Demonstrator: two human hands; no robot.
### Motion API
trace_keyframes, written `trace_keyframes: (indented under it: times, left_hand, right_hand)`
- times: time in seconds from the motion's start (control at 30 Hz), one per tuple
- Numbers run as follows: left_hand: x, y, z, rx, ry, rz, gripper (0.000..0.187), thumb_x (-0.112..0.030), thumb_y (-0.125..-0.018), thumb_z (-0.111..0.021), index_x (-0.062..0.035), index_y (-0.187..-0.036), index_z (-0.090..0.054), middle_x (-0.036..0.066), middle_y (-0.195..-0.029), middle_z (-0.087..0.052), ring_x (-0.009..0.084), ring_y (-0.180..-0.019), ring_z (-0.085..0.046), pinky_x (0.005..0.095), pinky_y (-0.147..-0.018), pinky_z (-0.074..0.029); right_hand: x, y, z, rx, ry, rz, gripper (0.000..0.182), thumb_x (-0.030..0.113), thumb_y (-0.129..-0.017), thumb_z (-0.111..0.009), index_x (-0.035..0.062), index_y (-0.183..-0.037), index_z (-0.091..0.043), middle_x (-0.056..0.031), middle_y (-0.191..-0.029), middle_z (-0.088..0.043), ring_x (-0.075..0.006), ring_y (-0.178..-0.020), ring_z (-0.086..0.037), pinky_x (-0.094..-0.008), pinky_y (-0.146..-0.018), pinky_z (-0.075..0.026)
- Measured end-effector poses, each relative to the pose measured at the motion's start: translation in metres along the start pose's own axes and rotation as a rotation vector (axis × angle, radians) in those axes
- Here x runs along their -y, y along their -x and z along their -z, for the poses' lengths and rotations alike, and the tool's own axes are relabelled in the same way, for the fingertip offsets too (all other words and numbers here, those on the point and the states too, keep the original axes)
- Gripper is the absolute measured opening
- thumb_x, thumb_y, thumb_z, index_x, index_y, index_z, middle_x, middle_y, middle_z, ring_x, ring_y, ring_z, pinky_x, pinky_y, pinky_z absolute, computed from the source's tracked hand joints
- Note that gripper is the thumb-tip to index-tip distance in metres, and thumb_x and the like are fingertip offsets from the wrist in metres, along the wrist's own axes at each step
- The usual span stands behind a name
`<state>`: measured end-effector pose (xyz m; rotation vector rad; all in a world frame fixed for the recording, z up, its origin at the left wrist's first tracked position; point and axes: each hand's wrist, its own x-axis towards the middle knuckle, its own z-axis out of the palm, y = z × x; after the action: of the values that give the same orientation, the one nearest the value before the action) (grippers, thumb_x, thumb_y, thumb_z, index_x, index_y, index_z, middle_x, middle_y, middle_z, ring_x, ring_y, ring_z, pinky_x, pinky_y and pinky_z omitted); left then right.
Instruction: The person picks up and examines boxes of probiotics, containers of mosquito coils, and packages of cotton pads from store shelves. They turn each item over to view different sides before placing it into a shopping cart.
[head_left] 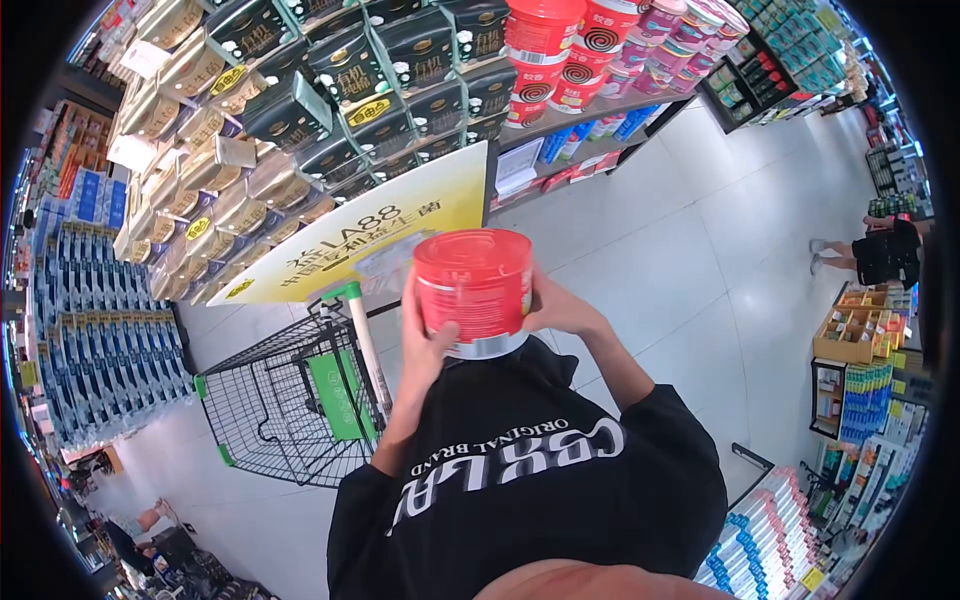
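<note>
Both my hands hold a red tub of mosquito coils (pixel 475 285) in front of my chest. It has a red lid, fine print on its side and a silvery band at the bottom. My left hand (pixel 422 335) is closed on the tub's left side, with the thumb across the near face. My right hand (pixel 553 303) grips the right side, its fingers partly hidden behind the tub. Similar red tubs (pixel 535 62) are stacked on the shelf ahead, some showing a black coil picture.
A wire shopping cart (pixel 285 400) with green parts stands at my left. Ahead is a display of packaged tissues (pixel 350 75) above a yellow and white sign (pixel 370 235). Pale tiled floor (pixel 660 270) extends right, where a person (pixel 885 253) stands near a cardboard display (pixel 848 325).
</note>
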<state>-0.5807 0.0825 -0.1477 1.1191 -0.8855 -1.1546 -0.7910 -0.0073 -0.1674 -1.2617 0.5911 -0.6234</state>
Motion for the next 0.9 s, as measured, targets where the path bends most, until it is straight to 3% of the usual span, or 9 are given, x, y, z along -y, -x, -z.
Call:
trace_keyframes:
  times: [0.03,0.13,0.23,0.3,0.4,0.47,0.57,0.7,0.9]
  left_hand:
    - [-0.006,-0.005,-0.012,0.056,-0.095,-0.101,0.099,-0.029,-0.078,-0.076,-0.001,-0.149,-0.015,0.017,-0.146,-0.033,0.025,-0.132,-0.04,0.0387,-0.107,-0.037]
    - [-0.028,-0.019,-0.038,0.139,-0.183,-0.049,0.093,-0.02,-0.08,-0.072,-0.0013,-0.15,-0.013,0.019,-0.149,-0.028,0.0253,-0.135,-0.035,0.0395,-0.107,-0.036]
    - [-0.015,-0.028,-0.028,0.108,-0.344,-0.079,0.086,-0.013,-0.083,-0.067,-0.0023,-0.151,-0.015,0.02,-0.152,-0.025,0.0288,-0.138,-0.03,0.0396,-0.104,-0.038]
    - [-0.006,-0.021,-0.013,0.01,-0.359,-0.115,0.085,-0.016,-0.083,-0.068,-0.0002,-0.149,-0.017,0.02,-0.152,-0.026,0.0315,-0.138,-0.03,0.0379,-0.104,-0.038]
    - [0.014,0.005,0.029,-0.225,-0.828,-0.098,0.083,-0.019,-0.082,-0.069,0.0015,-0.147,-0.021,0.024,-0.148,-0.029,0.0343,-0.135,-0.033,0.0432,-0.106,-0.034]
    - [0.036,0.033,0.058,-0.355,-1.168,-0.068,0.084,-0.02,-0.081,-0.07,0.0015,-0.147,-0.022,0.026,-0.143,-0.033,0.0386,-0.131,-0.035,0.0463,-0.106,-0.032]
    - [0.079,0.08,0.086,-0.477,-1.353,0.148,0.087,-0.02,-0.079,-0.072,0.0002,-0.147,-0.022,0.027,-0.134,-0.04,0.0425,-0.124,-0.039,0.0476,-0.103,-0.034]
    - [0.094,0.107,0.084,-0.526,-1.35,0.305,0.085,-0.016,-0.079,-0.07,-0.0043,-0.148,-0.021,0.026,-0.123,-0.048,0.0431,-0.112,-0.049,0.0469,-0.094,-0.042]
    - [0.097,0.108,0.105,-0.559,-1.297,0.391,0.066,-0.012,-0.085,-0.061,-0.0083,-0.144,-0.03,0.026,-0.115,-0.057,0.0442,-0.096,-0.06,0.0503,-0.077,-0.049]
  right_hand:
    - [0.0,-0.003,0.0,-0.09,0.088,0.036,0.125,0.049,-0.053,-0.09,0.0029,-0.148,-0.022,-0.012,-0.14,-0.044,-0.0216,-0.133,-0.038,-0.0365,-0.105,-0.037]
    - [-0.006,0.002,0.019,-0.149,-0.375,-0.068,0.116,0.048,-0.057,-0.089,0.0038,-0.145,-0.028,-0.0101,-0.137,-0.047,-0.0195,-0.128,-0.045,-0.0359,-0.104,-0.038]
    - [0.026,-0.021,0.06,-0.237,-0.458,0.054,0.106,0.042,-0.063,-0.088,0.0044,-0.143,-0.03,-0.0086,-0.134,-0.051,-0.0193,-0.121,-0.052,-0.0362,-0.102,-0.042]
    - [0.061,-0.061,0.104,-0.344,-0.292,0.286,0.102,0.037,-0.065,-0.087,0.0036,-0.143,-0.029,-0.0095,-0.132,-0.052,-0.0199,-0.12,-0.052,-0.0369,-0.101,-0.043]
    - [0.162,-0.127,0.146,-0.478,0.215,0.663,0.102,0.027,-0.066,-0.087,0.0024,-0.144,-0.026,-0.0138,-0.129,-0.051,-0.0213,-0.117,-0.053,-0.0356,-0.099,-0.045]
    - [0.204,-0.161,0.158,-0.687,0.522,0.7,0.109,0.043,-0.065,-0.086,-0.002,-0.143,-0.024,-0.0204,-0.131,-0.048,-0.0281,-0.121,-0.05,-0.0397,-0.098,-0.044]
    - [0.221,-0.214,0.18,-0.777,0.72,0.79,0.114,0.045,-0.064,-0.085,-0.0072,-0.143,-0.021,-0.0241,-0.132,-0.047,-0.0305,-0.119,-0.052,-0.0419,-0.097,-0.045]
    - [0.199,-0.241,0.189,-1.182,1.397,0.525,0.121,0.068,-0.065,-0.073,-0.011,-0.141,-0.02,-0.0319,-0.135,-0.036,-0.046,-0.121,-0.04,-0.0509,-0.095,-0.041]
    - [0.171,-0.245,0.19,-1.088,1.265,0.628,0.103,0.052,-0.077,-0.07,-0.0143,-0.138,-0.021,-0.0336,-0.134,-0.036,-0.0476,-0.119,-0.041,-0.0523,-0.095,-0.042]
